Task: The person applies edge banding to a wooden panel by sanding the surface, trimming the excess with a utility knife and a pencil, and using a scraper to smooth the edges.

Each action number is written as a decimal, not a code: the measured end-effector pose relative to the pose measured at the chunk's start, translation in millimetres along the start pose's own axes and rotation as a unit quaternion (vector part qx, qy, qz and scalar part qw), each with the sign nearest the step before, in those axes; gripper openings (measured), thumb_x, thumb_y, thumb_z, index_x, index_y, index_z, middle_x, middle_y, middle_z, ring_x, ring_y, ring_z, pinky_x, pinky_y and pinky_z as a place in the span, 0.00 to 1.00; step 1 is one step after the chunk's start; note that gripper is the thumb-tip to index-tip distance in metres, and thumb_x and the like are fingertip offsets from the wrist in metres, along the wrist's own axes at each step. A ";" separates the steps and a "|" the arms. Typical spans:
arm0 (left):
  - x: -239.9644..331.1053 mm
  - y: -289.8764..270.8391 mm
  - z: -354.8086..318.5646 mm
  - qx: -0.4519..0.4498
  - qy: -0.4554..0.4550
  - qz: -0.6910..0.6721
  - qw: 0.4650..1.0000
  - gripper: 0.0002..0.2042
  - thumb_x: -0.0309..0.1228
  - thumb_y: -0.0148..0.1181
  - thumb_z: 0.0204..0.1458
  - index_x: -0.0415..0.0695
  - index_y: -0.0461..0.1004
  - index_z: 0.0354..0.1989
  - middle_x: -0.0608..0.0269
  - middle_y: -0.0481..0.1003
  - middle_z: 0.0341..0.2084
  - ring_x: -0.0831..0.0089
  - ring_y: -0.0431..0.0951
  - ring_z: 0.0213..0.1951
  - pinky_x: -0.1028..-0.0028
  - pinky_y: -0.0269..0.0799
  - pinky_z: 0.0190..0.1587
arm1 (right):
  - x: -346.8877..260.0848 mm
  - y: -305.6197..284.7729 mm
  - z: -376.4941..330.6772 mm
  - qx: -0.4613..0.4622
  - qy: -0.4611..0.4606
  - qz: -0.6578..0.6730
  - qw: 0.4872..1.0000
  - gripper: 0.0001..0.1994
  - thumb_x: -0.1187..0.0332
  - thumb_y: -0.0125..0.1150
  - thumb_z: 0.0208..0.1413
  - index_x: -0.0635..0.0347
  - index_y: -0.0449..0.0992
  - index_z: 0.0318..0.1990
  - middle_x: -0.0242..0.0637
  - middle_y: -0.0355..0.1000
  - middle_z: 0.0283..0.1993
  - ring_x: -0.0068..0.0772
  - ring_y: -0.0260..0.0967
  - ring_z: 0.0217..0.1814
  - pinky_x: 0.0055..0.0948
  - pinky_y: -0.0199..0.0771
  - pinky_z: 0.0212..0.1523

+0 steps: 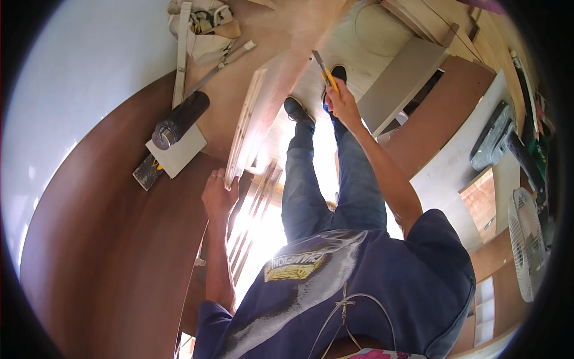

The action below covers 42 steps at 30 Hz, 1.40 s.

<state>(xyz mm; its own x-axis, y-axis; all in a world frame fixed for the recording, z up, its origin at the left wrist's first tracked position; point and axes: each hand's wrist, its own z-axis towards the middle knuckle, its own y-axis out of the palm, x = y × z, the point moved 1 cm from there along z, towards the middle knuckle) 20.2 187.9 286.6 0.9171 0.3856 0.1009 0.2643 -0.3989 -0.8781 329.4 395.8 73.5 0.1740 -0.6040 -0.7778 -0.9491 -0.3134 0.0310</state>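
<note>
My left hand [220,194] has its fingers curled over the near end of a long pale board [244,128], which stands on edge and runs away from me. The thumb side is partly hidden by the board. Out in front, my right hand [342,102] is closed around a yellow-handled tool [328,76] with a slim grey end pointing away from me. Its exact kind is too small to tell. The tool's tip is close to the board's far part, and I cannot tell whether they touch.
To the left, a black bottle [182,119] lies by a white square sheet [176,151] on a brown panel [107,239]. A cloth bag [206,30] sits at the far left. Panels [397,84], a grey power tool [493,137] and a fan [526,245] are at right.
</note>
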 end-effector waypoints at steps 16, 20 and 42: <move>103.3 -22.1 121.2 0.050 -0.031 -0.215 0.975 0.16 0.33 0.66 0.58 0.43 0.74 0.52 0.43 0.79 0.37 0.43 0.79 0.41 0.53 0.74 0.43 | -43.2 5.2 65.8 -0.023 0.076 -0.081 0.994 0.19 0.49 0.56 0.69 0.55 0.78 0.50 0.27 0.70 0.21 0.16 0.66 0.19 0.19 0.65 0.19; 97.6 -26.6 123.1 0.037 -0.022 -0.237 0.971 0.16 0.33 0.66 0.58 0.43 0.74 0.53 0.46 0.79 0.39 0.44 0.80 0.42 0.54 0.75 0.43 | -62.5 5.7 76.4 -0.013 0.061 -0.163 0.985 0.20 0.48 0.57 0.68 0.55 0.81 0.47 0.28 0.70 0.19 0.17 0.68 0.18 0.21 0.67 0.20; 101.8 -21.9 117.3 -0.010 -0.026 -0.239 0.971 0.19 0.24 0.66 0.47 0.50 0.70 0.49 0.61 0.76 0.48 0.57 0.78 0.50 0.59 0.78 0.49 | -77.3 -2.8 130.2 -0.193 -0.117 -0.539 0.812 0.15 0.58 0.50 0.69 0.49 0.68 0.59 0.49 0.79 0.38 0.58 0.78 0.41 0.52 0.77 0.40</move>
<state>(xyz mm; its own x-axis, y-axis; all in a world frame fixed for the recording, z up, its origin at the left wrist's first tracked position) 72.7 333.5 261.3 0.6717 0.5719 0.4709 0.6628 -0.1799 -0.7269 284.5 538.8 51.8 0.7511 0.3145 -0.5804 -0.1187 -0.8006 -0.5873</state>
